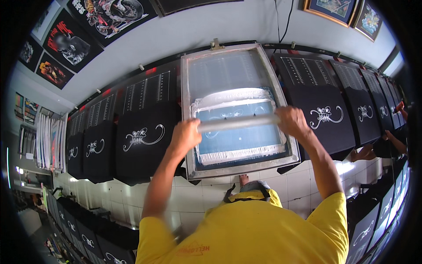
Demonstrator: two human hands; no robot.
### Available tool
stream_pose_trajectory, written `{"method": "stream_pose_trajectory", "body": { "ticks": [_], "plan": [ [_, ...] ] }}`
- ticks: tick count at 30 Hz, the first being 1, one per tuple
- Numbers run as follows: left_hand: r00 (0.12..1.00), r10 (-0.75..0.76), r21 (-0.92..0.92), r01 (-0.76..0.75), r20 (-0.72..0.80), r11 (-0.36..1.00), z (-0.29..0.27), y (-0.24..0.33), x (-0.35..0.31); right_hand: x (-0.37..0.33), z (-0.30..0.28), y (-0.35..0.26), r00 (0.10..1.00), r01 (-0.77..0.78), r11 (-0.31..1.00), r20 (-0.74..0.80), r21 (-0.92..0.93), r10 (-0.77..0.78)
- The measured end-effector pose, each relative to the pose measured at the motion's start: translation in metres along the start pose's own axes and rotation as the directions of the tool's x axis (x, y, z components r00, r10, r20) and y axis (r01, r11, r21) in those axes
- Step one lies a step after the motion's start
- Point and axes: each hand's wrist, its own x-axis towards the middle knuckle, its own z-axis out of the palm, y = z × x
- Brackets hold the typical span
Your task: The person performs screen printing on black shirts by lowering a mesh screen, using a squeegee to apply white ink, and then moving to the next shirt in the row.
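Observation:
A pale squeegee (pixel 239 122) lies across a silk-screen frame (pixel 186 83) in front of me. My left hand (pixel 185 135) is closed around its left end, and my right hand (pixel 292 121) grips the right end. Beyond the squeegee, thick white ink (pixel 233 96) is heaped in a band on the blue mesh (pixel 240 137). Another streaked white band (pixel 241 154) crosses the mesh on the near side. Line art of a swirling design shows faintly in the mesh, partly covered by the squeegee. What lies beneath the frame is hidden.
Black shirts (pixel 143 138) with white swirl prints lie along the bench on both sides. At the far right another person's hand (pixel 387 135) and arm show. Stacked frames (pixel 52 141) stand at the left, pictures (pixel 70 44) hang on the wall, and more printed black shirts sit behind me.

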Motion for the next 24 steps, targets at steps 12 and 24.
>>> {"method": "stream_pose_trajectory", "body": {
  "ticks": [12, 24],
  "plan": [
    [1.000, -0.003, 0.013, 0.003, 0.002, 1.000, 0.062, 0.041, -0.139, -0.133, 0.012, -0.074, 1.000, -0.020, 1.000, 0.015, -0.018, 0.020],
    [0.988, 0.144, -0.172, -0.151, -0.049, 0.974, 0.053, 0.043, -0.166, -0.151, 0.004, -0.077, 0.986, -0.157, 0.976, 0.083, 0.152, 0.145]
  ]
}}
